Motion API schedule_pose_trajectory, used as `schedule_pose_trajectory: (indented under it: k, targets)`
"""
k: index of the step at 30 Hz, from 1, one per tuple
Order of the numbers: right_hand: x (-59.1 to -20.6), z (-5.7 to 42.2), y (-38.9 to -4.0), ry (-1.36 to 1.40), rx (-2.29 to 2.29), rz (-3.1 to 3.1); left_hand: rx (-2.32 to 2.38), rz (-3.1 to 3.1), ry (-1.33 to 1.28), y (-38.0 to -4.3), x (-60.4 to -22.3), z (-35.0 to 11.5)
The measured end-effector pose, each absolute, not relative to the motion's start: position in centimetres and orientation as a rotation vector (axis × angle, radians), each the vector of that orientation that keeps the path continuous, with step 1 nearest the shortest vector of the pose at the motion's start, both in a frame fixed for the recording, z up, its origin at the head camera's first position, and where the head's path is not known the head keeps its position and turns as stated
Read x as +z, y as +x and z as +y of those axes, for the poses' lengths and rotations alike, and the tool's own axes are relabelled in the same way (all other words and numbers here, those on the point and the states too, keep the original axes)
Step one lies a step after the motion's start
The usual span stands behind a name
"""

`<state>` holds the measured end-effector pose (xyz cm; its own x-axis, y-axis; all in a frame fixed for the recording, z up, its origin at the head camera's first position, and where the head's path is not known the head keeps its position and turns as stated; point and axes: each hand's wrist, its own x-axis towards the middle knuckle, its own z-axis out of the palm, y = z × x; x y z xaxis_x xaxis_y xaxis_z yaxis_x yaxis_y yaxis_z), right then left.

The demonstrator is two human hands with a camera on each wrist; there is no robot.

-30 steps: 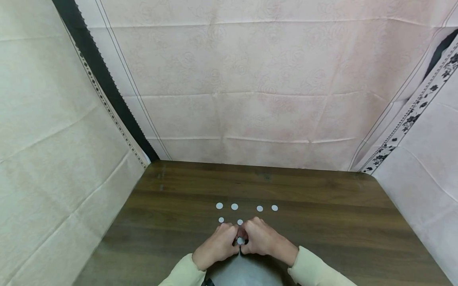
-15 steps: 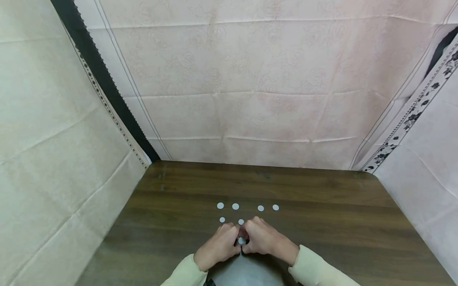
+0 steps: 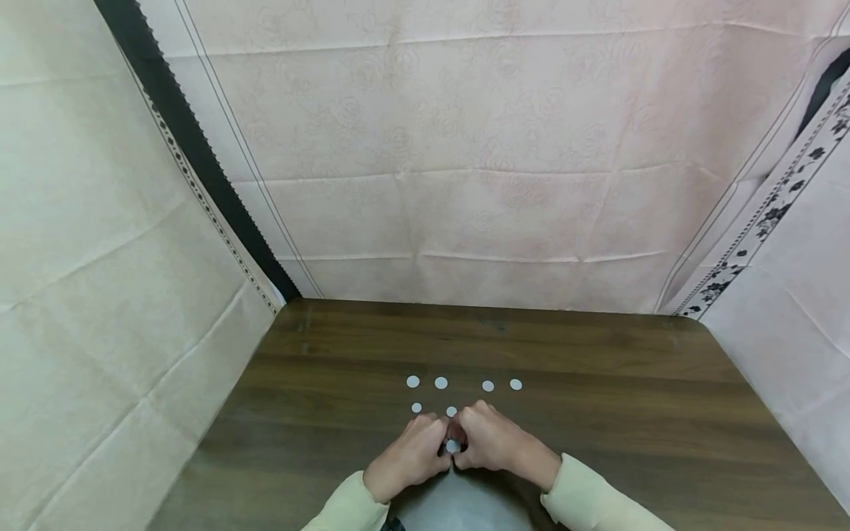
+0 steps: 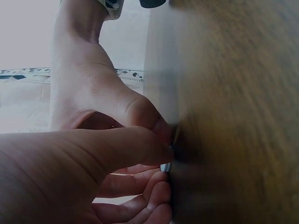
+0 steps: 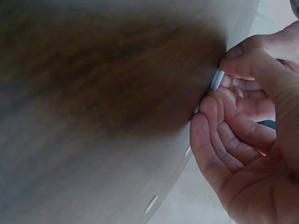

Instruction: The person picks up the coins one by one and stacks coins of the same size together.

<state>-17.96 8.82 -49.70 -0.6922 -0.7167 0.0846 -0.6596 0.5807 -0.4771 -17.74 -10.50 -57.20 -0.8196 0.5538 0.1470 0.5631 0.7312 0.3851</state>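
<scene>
On the left, a pale cloth (image 3: 86,295) with a thin patterned border hung along the left edge of the brown surface (image 3: 319,413), and a black strip (image 3: 199,147) ran down to its far left corner. A pale sleeve (image 3: 352,505) led to the left hand (image 3: 412,453). Beyond this hand, well in from the far edge, 4 white discs lay in 2 rows: far outer disc (image 3: 413,381), near outer disc (image 3: 416,407), far inner disc (image 3: 441,383) and near inner disc (image 3: 451,411), the last just beyond the fingers.

Midway between the left and right edges, the held disc (image 3: 453,446) sat between the hands. Left and right fingers curled round its far side and the thumbs closed in at its near side; whether it lay flat or slightly lifted, I could not tell.

The right hand (image 3: 496,440) mirrored the left. Beyond it lay a right-hand disc (image 3: 488,386) and a rightmost disc (image 3: 516,384). A cloth with a floral border (image 3: 773,214) hung by the far right corner.
</scene>
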Motion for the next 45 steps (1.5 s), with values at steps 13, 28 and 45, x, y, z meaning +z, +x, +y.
schedule_pose_trajectory:
  k: [13,28,45]
  targets:
    - [-49.2,9.3,-17.9,-1.139,-0.826,2.595,-0.645,-3.013,-0.875,-14.8,-50.1,-9.7]
    - [-49.4,10.8,-18.1,-1.102,-0.825,2.564,-0.724,-2.954,-0.92,-15.4,-51.5,-10.0]
    - [-49.6,10.0,-18.0,-1.106,-0.821,2.586,-0.683,-2.853,-0.969,-17.4,-56.8,-10.6]
